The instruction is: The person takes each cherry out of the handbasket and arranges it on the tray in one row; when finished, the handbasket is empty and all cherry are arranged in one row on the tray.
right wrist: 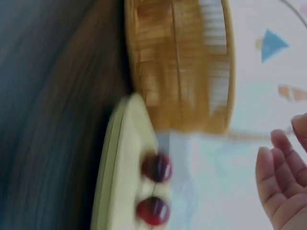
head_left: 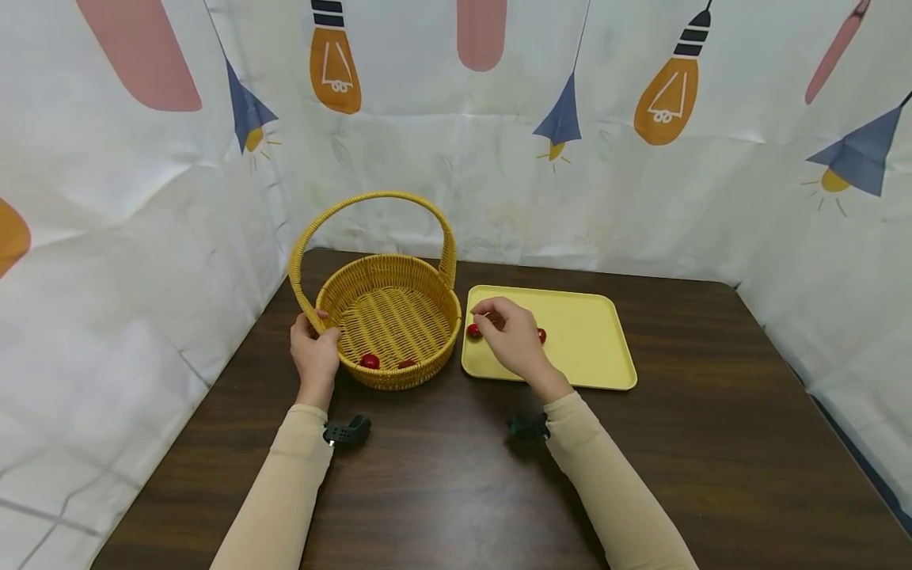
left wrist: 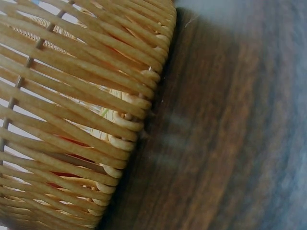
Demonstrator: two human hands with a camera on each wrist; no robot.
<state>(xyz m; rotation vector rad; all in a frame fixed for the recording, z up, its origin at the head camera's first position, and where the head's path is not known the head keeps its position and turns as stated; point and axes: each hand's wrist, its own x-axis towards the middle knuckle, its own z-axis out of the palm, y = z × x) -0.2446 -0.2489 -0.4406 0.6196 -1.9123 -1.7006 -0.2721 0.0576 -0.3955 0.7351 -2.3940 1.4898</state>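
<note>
My left hand [head_left: 313,356] grips the yellow wicker basket [head_left: 388,273] at its left side, where the arched handle meets the rim. Inside the basket lie a glossy dark-red round fruit [head_left: 370,361] and another red piece [head_left: 407,364], partly hidden by the near rim. Over the left part of a yellow tray [head_left: 584,340] hovers my right hand [head_left: 514,339], its fingers loosely bent with nothing seen between them. One red fruit [head_left: 473,330] sits by the tray's left edge, another [head_left: 542,336] just right of the hand. The left wrist view shows only the basket's woven wall [left wrist: 72,96] and tabletop.
Basket and tray stand side by side on a dark wooden table [head_left: 442,491], the basket on the left. A white printed cloth [head_left: 427,158] hangs behind the table and along both sides. The basket's tall handle [head_left: 385,195] arches above it.
</note>
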